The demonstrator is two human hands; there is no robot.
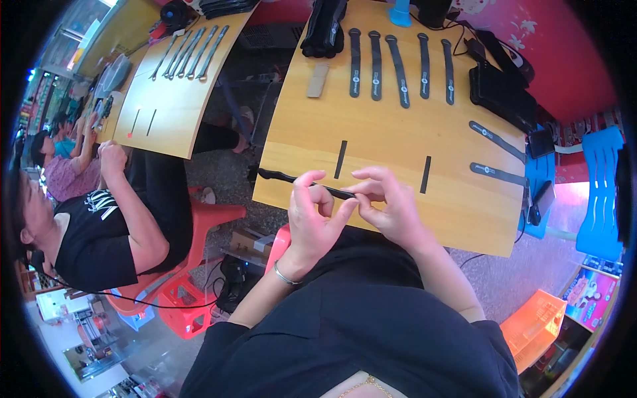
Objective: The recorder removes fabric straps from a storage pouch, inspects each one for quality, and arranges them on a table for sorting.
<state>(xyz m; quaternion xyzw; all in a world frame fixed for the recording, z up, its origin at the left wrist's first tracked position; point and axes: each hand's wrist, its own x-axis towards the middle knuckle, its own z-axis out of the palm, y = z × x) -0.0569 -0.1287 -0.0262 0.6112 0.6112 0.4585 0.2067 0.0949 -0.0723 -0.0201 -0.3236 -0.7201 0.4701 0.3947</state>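
Observation:
In front of my body, above the table's near edge, I hold a thin black strap point(277, 175) with both hands. My left hand point(314, 222) is closed around it, and the strap's loose end sticks out to the left. My right hand point(391, 209) pinches the other end between thumb and fingers, its fingertips close to the left thumb. Just beyond my hands, two short black strips point(341, 159) lie on the wooden tabletop point(298, 132). Farther back, several dark grey straps point(376, 66) with pale print lie side by side. Two more grey straps point(497, 174) are at the right edge.
A bundle of black straps point(324, 30) and a tan cardboard piece point(318, 81) lie at the back left. A black pouch point(501, 96) sits at the back right, near blue chairs point(599, 192). To my left, a person point(126, 232) sits at another table point(176, 99) bearing similar straps.

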